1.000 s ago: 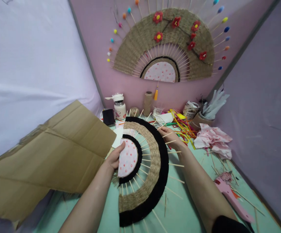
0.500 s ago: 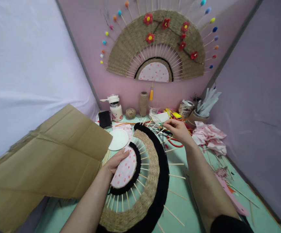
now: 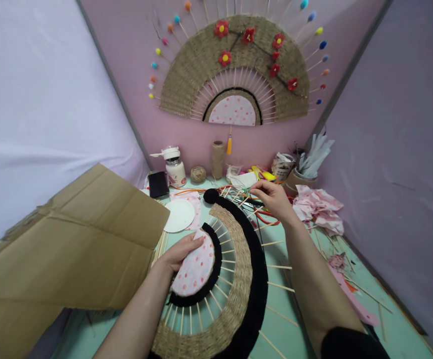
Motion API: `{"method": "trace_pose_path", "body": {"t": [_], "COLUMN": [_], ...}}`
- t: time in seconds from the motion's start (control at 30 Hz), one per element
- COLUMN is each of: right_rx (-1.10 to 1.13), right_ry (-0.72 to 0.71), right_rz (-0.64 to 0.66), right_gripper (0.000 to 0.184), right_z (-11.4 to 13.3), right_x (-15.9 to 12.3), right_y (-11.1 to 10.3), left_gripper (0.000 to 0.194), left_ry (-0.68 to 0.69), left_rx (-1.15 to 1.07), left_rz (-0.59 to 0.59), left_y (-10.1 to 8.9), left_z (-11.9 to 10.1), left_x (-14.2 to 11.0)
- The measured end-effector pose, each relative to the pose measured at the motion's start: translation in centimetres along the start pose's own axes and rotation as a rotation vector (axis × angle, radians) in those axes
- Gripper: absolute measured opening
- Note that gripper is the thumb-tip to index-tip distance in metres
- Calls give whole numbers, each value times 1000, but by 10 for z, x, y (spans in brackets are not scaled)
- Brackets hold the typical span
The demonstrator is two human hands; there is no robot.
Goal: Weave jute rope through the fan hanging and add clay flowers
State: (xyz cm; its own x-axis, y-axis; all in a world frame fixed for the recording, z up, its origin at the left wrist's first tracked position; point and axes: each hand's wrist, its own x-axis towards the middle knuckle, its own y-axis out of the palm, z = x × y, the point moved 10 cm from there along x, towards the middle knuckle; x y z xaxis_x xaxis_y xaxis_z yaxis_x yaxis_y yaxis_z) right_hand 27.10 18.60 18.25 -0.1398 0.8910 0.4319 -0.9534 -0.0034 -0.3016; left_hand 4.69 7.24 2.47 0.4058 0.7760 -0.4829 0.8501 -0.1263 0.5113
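Left grip: left hand (image 3: 183, 251) closed on the fan's (image 3: 243, 269) spotted centre
Right grip: right hand (image 3: 272, 198), fingertips pinched; hold unclear
Fan: over the tabletop (image 3: 276, 299), between forearms

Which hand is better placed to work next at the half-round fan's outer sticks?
Likely the right hand: it hovers near the upper outer sticks, fingertips pinched. The left hand grips the polka-dot centre, away from them, and seems better used steadying the fan.
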Motion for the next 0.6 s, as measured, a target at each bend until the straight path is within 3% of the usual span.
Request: {"method": "trace_pose_path", "body": {"t": [0.33, 0.6], "right_rx": [25, 183], "right_ry": [45, 267], "right_rz": [18, 230], "right_gripper": [19, 26], "right_z": [-13, -45], "right_x": [1, -9], "right_y": [10, 45], "left_gripper": [39, 40], "left_ry": [7, 38], "left_rx": [18, -9], "left_rz": [-10, 10], "left_y": [-2, 0], "left_z": [0, -3], "left_x": [0, 0]}}
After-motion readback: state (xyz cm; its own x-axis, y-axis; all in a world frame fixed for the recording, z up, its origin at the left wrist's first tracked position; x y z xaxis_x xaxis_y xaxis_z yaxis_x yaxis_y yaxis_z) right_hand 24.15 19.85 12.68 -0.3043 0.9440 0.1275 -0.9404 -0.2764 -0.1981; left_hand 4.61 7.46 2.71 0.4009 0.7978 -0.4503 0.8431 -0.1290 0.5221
